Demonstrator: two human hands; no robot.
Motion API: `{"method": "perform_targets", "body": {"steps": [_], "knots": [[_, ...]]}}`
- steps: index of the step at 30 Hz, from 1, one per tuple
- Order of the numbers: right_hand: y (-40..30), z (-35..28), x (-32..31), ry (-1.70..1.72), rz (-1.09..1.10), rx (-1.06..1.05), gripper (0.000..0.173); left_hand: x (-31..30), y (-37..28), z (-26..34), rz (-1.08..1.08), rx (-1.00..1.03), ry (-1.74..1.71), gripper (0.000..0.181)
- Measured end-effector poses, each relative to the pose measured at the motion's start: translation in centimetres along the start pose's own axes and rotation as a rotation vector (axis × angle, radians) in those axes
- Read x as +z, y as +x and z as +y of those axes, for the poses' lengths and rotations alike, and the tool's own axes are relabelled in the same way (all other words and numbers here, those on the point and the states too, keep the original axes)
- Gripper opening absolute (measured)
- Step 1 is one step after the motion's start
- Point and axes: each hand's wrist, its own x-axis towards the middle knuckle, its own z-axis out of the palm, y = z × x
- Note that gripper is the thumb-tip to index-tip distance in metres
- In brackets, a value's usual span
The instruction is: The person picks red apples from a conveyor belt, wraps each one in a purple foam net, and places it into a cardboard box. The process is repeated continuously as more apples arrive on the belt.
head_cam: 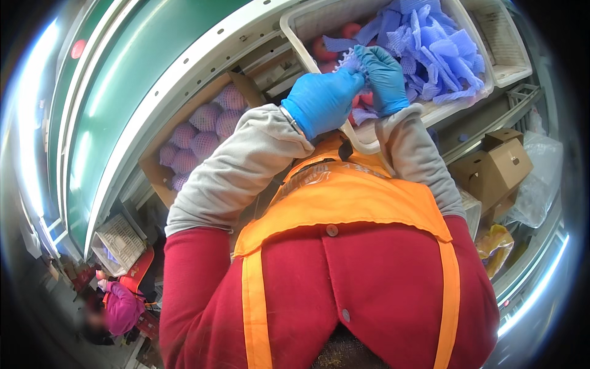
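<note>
Both hands wear blue gloves and meet over the near left part of a white plastic crate (442, 110). Between them is a lavender foam net sleeve (351, 62). My left hand (322, 99) is closed on its near side, while the fingers of my right hand (382, 76) pinch its upper edge. Whether a fruit sits inside the sleeve is hidden by the gloves. Red apples (324, 50) lie in the crate, partly under my hands. A heap of flattened lavender foam sleeves (428, 46) covers the crate's right part.
Left of my arm, a cardboard box (154, 177) holds several net-wrapped fruits (205, 117). Beyond it curves a green conveyor belt (133, 55) with a white rail. Cardboard boxes (495, 166) and clear plastic (537, 180) stand at right. A person in a magenta top (123, 308) is at lower left.
</note>
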Motion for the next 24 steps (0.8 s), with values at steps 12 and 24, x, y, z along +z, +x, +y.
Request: {"method": "perform_targets", "body": {"steps": [12, 24], "knots": [[-1.6, 1.0, 0.5, -0.484, -0.221, -0.685, 0.011, 2.7, 1.1, -5.0, 0.207, -0.303, -2.01, 0.017], [6.6, 10.2, -9.5, -1.586, -0.81, -0.497, 0.064, 0.4, -0.5, -6.1, 0.719, -0.436, -1.846, 0.038]]}}
